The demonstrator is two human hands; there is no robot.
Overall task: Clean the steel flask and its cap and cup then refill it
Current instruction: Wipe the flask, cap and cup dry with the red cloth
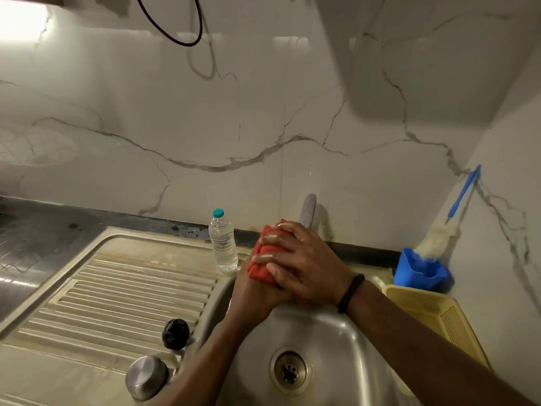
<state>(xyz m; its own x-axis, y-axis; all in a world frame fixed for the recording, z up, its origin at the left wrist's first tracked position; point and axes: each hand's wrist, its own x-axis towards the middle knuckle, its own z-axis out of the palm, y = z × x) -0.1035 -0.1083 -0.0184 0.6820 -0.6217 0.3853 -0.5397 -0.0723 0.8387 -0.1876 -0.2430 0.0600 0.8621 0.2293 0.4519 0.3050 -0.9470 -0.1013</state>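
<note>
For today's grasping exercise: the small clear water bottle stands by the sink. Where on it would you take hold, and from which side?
Grip the plastic water bottle round its ribbed middle, below the teal cap. It stands upright on the draining board, so a sideways wrap suits it. Come from the left or front: the wall lies behind, and both hands hold a red cloth just to its right.

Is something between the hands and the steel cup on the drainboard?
Only the red cloth: both the left hand and right hand grip it over the sink. The path down-left to the steel cup looks free; the black cap lies beside it.
</note>
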